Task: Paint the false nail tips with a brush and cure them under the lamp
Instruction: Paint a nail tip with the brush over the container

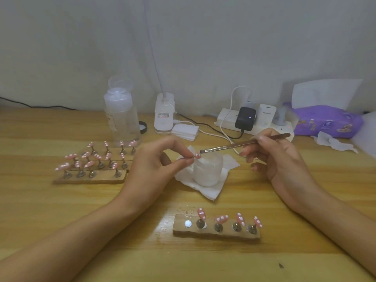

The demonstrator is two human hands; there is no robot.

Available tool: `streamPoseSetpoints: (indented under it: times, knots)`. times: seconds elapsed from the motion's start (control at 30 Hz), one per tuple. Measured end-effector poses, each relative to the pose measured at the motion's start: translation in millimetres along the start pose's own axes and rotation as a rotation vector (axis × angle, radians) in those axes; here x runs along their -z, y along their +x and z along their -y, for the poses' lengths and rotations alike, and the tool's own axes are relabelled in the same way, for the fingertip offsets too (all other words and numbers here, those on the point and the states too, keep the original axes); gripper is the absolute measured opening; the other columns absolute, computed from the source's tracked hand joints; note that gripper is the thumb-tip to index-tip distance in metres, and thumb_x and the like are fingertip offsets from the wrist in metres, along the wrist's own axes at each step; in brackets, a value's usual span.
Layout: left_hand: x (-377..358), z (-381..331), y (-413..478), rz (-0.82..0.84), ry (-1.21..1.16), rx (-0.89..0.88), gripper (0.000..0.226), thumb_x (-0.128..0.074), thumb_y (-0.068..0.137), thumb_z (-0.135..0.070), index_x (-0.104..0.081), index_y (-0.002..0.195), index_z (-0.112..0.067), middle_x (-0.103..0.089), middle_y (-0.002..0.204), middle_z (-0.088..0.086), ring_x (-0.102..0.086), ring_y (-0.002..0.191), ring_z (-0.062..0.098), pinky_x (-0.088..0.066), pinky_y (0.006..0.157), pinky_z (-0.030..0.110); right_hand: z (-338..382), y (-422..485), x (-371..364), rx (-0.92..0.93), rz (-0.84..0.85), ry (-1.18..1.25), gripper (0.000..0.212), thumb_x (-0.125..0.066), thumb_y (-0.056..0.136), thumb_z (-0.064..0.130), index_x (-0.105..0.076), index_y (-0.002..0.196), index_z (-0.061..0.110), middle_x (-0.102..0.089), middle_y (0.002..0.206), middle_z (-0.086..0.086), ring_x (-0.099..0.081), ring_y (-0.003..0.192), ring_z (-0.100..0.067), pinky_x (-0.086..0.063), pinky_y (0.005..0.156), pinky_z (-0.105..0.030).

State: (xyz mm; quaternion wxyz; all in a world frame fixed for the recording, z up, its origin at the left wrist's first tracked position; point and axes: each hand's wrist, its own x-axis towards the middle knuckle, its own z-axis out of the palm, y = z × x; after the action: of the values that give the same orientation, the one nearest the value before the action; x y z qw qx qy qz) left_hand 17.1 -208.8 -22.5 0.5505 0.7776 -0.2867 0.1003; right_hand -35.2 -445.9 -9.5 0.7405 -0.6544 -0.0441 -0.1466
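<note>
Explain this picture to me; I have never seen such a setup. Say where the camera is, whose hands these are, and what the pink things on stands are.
No machine here: one camera worn on a person's head looks down at their own bare hands over a wooden table. The left hand pinches a pink nail tip with white dots. The right hand holds a thin brush, its bristles at that tip, above a white jar on a paper napkin. The pink things are more false nail tips on little stands: four on the near holder strip, whose leftmost spot is empty, many more on the holders at left. Behind stand a clear bottle and a power strip.
</note>
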Motion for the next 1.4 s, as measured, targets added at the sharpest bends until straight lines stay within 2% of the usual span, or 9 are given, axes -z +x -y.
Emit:
streamPoseSetpoints:
  times: [0.2, 0.33, 0.47, 0.57, 0.7, 0.83, 1.03, 1.17, 1.4]
  knots:
    - [0, 0, -1, 0.003, -0.015, -0.005, 0.01, -0.077, 0.082, -0.017, -0.071, 0.076, -0.021, -0.068, 0.077, -0.01, -0.04, 0.048, 0.007, -0.034, 0.051, 0.015, -1, -1, 0, -0.007, -0.051, -0.03, 0.025, -0.052, 0.096, 0.022, -0.058, 0.073, 0.027, -0.071, 0.073, -0.005, -0.06, 0.065, -0.009, -0.044, 0.047, -0.019]
    - [0, 0, -1, 0.004, 0.004, -0.022, 0.01, -0.077, 0.083, -0.018, -0.071, 0.076, -0.024, -0.07, 0.081, -0.007, -0.041, 0.049, 0.01, -0.036, 0.052, 0.017, 0, -1, -3, 0.022, 0.007, -0.063, 0.013, -0.057, 0.087, 0.033, -0.058, 0.075, 0.027, -0.074, 0.079, -0.007, -0.062, 0.071, -0.01, -0.044, 0.048, -0.019]
    - [0, -1, -2, 0.0, 0.01, -0.019, 0.008, -0.077, 0.083, -0.019, -0.071, 0.077, -0.022, -0.07, 0.084, -0.008, -0.042, 0.05, 0.01, -0.036, 0.053, 0.014, -2, -1, 0, 0.019, -0.052, -0.076, 0.022, -0.053, 0.097, 0.021, -0.057, 0.076, 0.025, -0.073, 0.076, -0.007, -0.06, 0.069, -0.009, -0.041, 0.047, -0.019]
    - [0, -1, -2, 0.004, 0.013, -0.011, 0.008, -0.077, 0.083, -0.02, -0.071, 0.077, -0.022, -0.07, 0.084, -0.007, -0.042, 0.05, 0.009, -0.038, 0.054, 0.016, -1, -1, -1, 0.05, -0.021, -0.053, 0.021, -0.057, 0.094, 0.026, -0.059, 0.074, 0.031, -0.073, 0.077, -0.006, -0.061, 0.07, -0.009, -0.042, 0.047, -0.018]
    - [0, -1, -1, 0.001, 0.007, 0.01, 0.01, -0.078, 0.082, -0.02, -0.071, 0.076, -0.023, -0.07, 0.083, -0.008, -0.043, 0.049, 0.01, -0.039, 0.054, 0.016, -3, -2, -1, 0.03, -0.034, -0.105, 0.022, -0.052, 0.099, 0.02, -0.055, 0.077, 0.025, -0.074, 0.079, -0.009, -0.058, 0.067, -0.01, -0.04, 0.045, -0.019]
    - [0, -2, -3, 0.009, 0.004, 0.027, 0.011, -0.078, 0.082, -0.024, -0.069, 0.075, -0.024, -0.073, 0.087, -0.012, -0.045, 0.048, 0.005, -0.041, 0.052, 0.016, 6, -2, 0, 0.082, -0.114, -0.085, 0.023, -0.047, 0.101, 0.013, -0.051, 0.079, 0.019, -0.069, 0.068, -0.006, -0.058, 0.061, -0.011, -0.039, 0.042, -0.019]
    - [-1, -1, -2, 0.044, -0.038, 0.092, 0.012, -0.074, 0.087, -0.017, -0.068, 0.079, -0.022, -0.075, 0.094, -0.011, -0.046, 0.047, 0.003, -0.044, 0.051, 0.018, 30, 3, -12, 0.291, 0.073, -0.418, 0.012, -0.049, 0.094, 0.018, -0.05, 0.084, 0.012, -0.066, 0.07, -0.012, -0.066, 0.066, -0.019, -0.047, 0.044, -0.026]
    - [-1, 0, -3, 0.051, -0.035, 0.096, 0.013, -0.073, 0.088, -0.018, -0.067, 0.079, -0.024, -0.075, 0.096, -0.011, -0.045, 0.048, 0.002, -0.045, 0.052, 0.02, 30, 2, -21, 0.323, 0.15, -0.568, 0.013, -0.05, 0.096, 0.018, -0.053, 0.084, 0.012, -0.067, 0.07, -0.007, -0.066, 0.07, -0.022, -0.051, 0.048, -0.03]
    - [0, -1, -3, 0.051, -0.049, 0.096, 0.014, -0.075, 0.086, -0.018, -0.067, 0.077, -0.024, -0.075, 0.095, -0.012, -0.042, 0.047, 0.003, -0.043, 0.051, 0.019, 18, 2, -21, 0.189, 0.153, -0.472, 0.016, -0.048, 0.102, 0.006, -0.05, 0.085, 0.007, -0.068, 0.068, -0.008, -0.063, 0.066, -0.017, -0.05, 0.048, -0.027]
